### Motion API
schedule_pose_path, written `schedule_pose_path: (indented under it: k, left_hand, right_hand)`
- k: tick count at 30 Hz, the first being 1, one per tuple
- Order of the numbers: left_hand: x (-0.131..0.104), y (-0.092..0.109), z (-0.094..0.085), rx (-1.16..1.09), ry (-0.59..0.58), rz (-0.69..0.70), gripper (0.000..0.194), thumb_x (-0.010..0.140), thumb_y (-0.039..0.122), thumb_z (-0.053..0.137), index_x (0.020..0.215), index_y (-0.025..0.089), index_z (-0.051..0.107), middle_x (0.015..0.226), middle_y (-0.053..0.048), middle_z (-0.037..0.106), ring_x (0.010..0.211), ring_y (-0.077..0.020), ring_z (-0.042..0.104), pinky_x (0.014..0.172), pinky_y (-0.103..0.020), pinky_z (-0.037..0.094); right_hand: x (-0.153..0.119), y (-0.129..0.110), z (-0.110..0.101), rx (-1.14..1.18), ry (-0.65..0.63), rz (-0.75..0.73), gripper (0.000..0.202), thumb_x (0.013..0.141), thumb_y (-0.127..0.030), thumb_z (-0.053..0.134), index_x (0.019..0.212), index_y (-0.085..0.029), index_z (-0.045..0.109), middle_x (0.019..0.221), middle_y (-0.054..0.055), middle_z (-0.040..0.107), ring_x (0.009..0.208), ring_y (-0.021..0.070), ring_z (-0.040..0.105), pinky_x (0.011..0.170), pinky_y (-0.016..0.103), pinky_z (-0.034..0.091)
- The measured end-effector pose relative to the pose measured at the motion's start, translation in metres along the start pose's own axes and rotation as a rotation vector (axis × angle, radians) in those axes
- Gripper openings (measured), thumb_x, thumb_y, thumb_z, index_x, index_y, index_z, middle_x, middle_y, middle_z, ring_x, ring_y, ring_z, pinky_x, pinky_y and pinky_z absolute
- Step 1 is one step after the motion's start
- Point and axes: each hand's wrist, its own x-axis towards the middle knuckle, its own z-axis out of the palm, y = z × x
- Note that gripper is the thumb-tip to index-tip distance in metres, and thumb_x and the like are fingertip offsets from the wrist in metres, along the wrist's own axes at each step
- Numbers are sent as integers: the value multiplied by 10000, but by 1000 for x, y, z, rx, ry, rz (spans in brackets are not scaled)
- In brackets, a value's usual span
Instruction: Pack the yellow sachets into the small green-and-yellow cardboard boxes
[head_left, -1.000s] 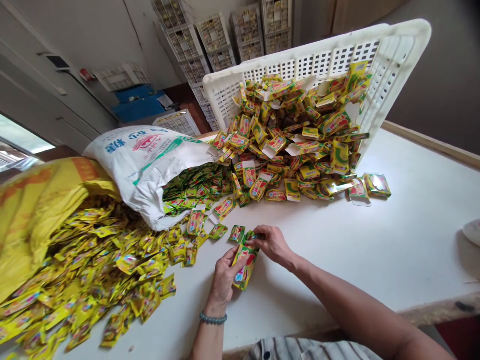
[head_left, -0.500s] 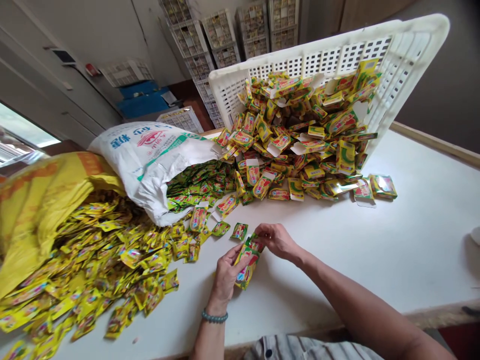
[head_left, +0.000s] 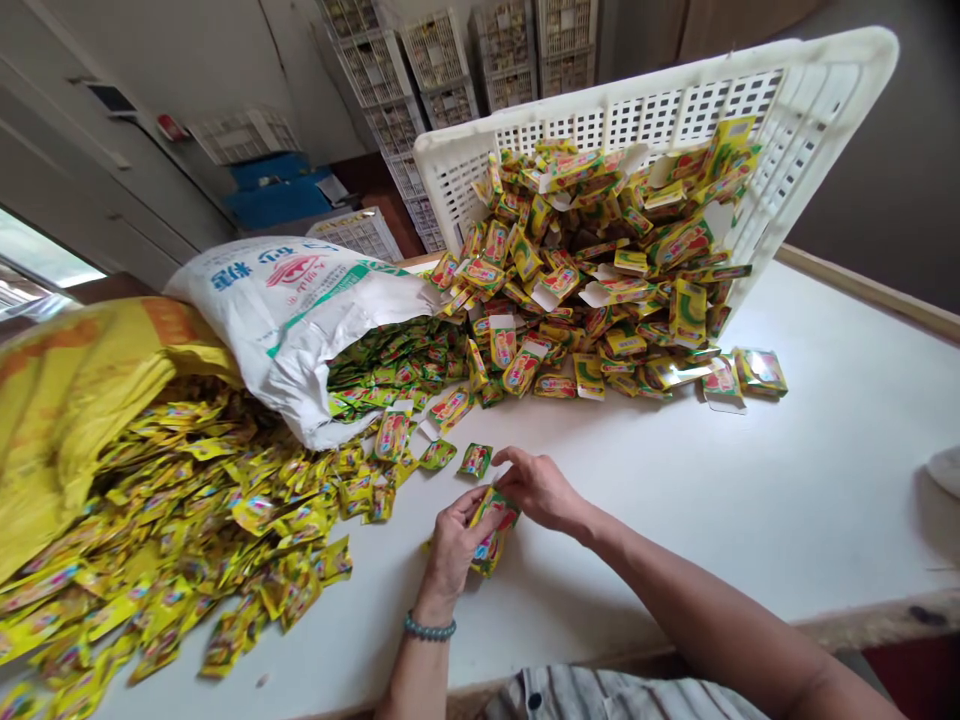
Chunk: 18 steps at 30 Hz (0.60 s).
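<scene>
A small yellow-and-green candy box [head_left: 491,545] is held tilted over the white table by my left hand [head_left: 452,545], thumb across its printed front. My right hand [head_left: 541,488] is at the box's upper end, thumb and curled fingers against the opening and the index finger reaching out past it. Those fingers partly hide the opening, so what lies inside cannot be made out. Just beyond the box lies a green candy packet [head_left: 475,460], with another green packet [head_left: 438,455] to its left. An open-flapped box [head_left: 394,435] rests farther left.
A tipped white plastic basket [head_left: 814,120] spills a heap of candy boxes [head_left: 600,290] at the back. On the left, a white sack [head_left: 255,320] holds green packets, and a yellow sack [head_left: 97,380] spills yellow packets [head_left: 247,520]. Stacked crates [head_left: 390,130] stand behind.
The green packet at the mouth of the box no longer shows. My right hand has shifted slightly, its index finger now stretched out. My left hand keeps hold of the box.
</scene>
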Motion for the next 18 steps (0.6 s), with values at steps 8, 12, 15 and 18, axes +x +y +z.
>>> schedule_pose_path:
  k: [8, 12, 15, 18]
  left_hand:
    - [-5, 3, 1, -57, 54, 63, 555, 644, 360, 811, 1113, 165, 586, 896, -64, 731, 779, -192, 687, 709, -265, 520]
    - [-6, 9, 4, -108, 202, 180, 579, 720, 365, 755, 1195, 242, 448, 873, -20, 709, 717, -166, 677, 651, -246, 507]
    - [-8, 12, 6, -153, 246, 230, 541, 751, 363, 727, 1195, 274, 430, 944, -15, 689, 795, -162, 674, 706, -250, 508]
    - [-12, 13, 5, -117, 194, 231, 517, 757, 330, 722, 1192, 283, 447, 1028, -22, 666, 890, -168, 661, 756, -246, 500]
  right_hand:
    - [-4, -9, 2, 249, -118, -37, 419, 813, -166, 513, 1222, -225, 443, 772, -17, 670, 662, 121, 581, 634, 239, 462]
    - [-2, 1, 6, 139, 264, -110, 199, 839, -370, 575, 945, -204, 603, 879, 44, 644, 751, 146, 574, 713, 280, 473]
    - [-1, 11, 18, 199, 216, -53, 305, 782, -466, 643, 916, -193, 665, 854, 47, 631, 741, 157, 571, 687, 282, 470]
    - [-2, 15, 28, 350, 131, -14, 374, 753, -515, 666, 915, -178, 676, 800, 26, 629, 743, 157, 567, 697, 277, 460]
